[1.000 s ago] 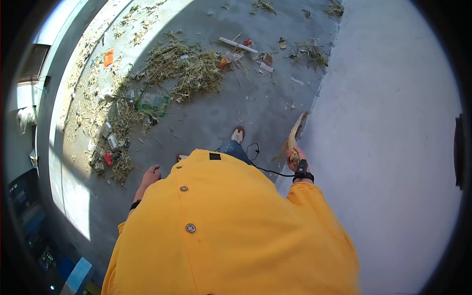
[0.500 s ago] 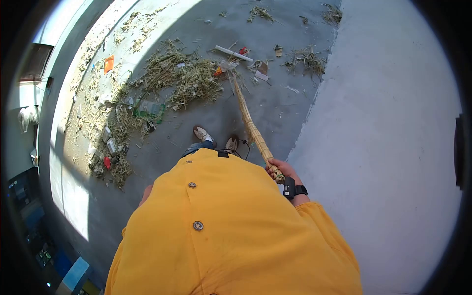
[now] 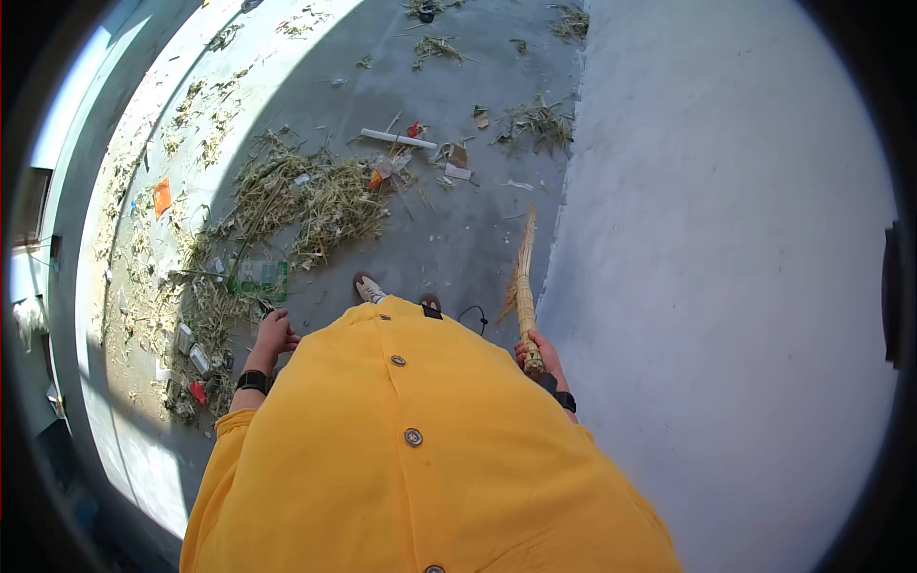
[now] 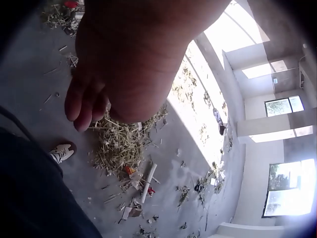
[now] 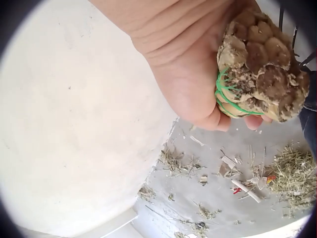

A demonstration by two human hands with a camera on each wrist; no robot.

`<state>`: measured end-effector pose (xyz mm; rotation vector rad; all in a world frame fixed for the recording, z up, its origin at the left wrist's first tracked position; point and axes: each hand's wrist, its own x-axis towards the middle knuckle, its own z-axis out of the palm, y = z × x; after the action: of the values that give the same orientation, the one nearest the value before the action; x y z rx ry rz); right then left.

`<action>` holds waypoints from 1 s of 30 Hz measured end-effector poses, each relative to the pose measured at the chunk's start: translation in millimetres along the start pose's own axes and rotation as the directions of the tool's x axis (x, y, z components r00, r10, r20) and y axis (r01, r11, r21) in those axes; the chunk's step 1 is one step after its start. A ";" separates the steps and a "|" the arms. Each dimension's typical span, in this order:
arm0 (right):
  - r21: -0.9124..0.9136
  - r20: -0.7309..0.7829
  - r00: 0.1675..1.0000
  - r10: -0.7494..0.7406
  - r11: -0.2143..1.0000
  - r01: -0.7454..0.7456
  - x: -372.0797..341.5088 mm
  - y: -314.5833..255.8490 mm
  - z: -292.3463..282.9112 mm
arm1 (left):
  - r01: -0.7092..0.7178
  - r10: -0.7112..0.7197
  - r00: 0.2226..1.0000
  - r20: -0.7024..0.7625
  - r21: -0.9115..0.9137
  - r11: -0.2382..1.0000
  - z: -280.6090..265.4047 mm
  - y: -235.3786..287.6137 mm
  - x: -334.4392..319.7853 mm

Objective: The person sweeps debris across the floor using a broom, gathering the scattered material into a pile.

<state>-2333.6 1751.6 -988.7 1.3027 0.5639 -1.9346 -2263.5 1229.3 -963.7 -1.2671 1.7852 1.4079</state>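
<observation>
The right hand [image 3: 540, 351] grips the lower end of a straw broom [image 3: 524, 304], whose narrow bristle end points away, close to the wall. In the right wrist view the fingers of that hand [image 5: 198, 89] curl round the bundle's cut butt end [image 5: 262, 64], bound with green string [image 5: 233, 101]. The left hand [image 3: 275, 334] hangs beside the yellow jacket [image 3: 458, 458] and holds nothing; in the left wrist view this hand [image 4: 124, 74] has its fingers loosely bent. A straw pile [image 3: 325, 205] lies on the floor ahead.
A white wall [image 3: 707, 239] rises along the right. Across the floor [image 3: 458, 220] lie a white stick [image 3: 398, 138], a green plastic bottle [image 3: 258, 277], an orange packet [image 3: 161, 198] and more scattered straw. Shoes [image 3: 367, 287] stand just ahead of the jacket. Windows [image 4: 290, 188] show in the left wrist view.
The broom swung from the wall side toward the middle, then back right toward the wall, still in the right hand. The left hand came back into fuller view. The head view shifted, so the litter appears further left.
</observation>
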 end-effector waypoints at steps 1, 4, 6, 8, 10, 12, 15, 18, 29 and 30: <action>0.002 -0.004 1.000 -0.009 1.000 0.009 -0.1 -0.6 1.6 | 0.007 -0.006 1.000 0.018 -0.023 1.000 -1.8 3.8 7.2; 0.033 -0.057 0.998 -0.021 0.999 0.023 -6.7 -4.0 6.5 | 0.056 -0.049 0.996 0.070 -0.099 0.994 -7.1 -3.2 31.8; 0.148 0.002 1.000 -0.010 0.989 0.009 -16.5 -5.9 16.2 | 0.096 -0.085 0.992 0.092 -0.126 0.987 -15.0 -20.1 45.6; 0.123 -0.026 0.999 -0.030 0.992 0.033 -17.4 -15.8 16.1 | 0.110 -0.099 0.991 0.092 -0.127 0.986 -20.5 -35.4 47.6; 0.097 -0.036 0.998 -0.046 0.994 0.049 -15.8 -28.7 13.7 | 0.104 -0.097 0.993 0.066 -0.103 0.989 -26.0 -47.1 45.0; 0.088 -0.075 0.996 -0.053 0.994 0.060 -7.8 -48.1 14.8 | 0.083 -0.082 0.996 0.018 -0.061 0.995 -28.1 -56.5 39.8; 0.074 -0.089 0.995 -0.053 0.995 0.060 22.2 -84.7 13.9 | 0.070 -0.071 0.996 -0.057 -0.021 0.997 -26.4 -69.5 26.1; -0.029 -0.118 0.984 -0.131 0.991 0.128 60.0 -103.9 20.4 | 0.060 -0.059 0.993 -0.104 0.005 0.998 -14.5 -83.1 11.7; -0.742 0.017 0.969 0.246 0.652 -0.152 46.7 -131.7 30.2 | -0.033 0.029 0.996 -0.081 -0.056 0.998 68.3 -100.8 13.1; -0.710 0.057 0.945 0.321 0.679 -0.188 30.5 -143.2 33.1 | -0.043 0.038 0.996 -0.075 -0.062 0.997 76.5 -101.4 16.6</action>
<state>-2470.2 1810.5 -1009.2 0.6584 0.8627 -1.3594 -2189.9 1293.8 -1046.3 -1.3387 1.8380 1.4686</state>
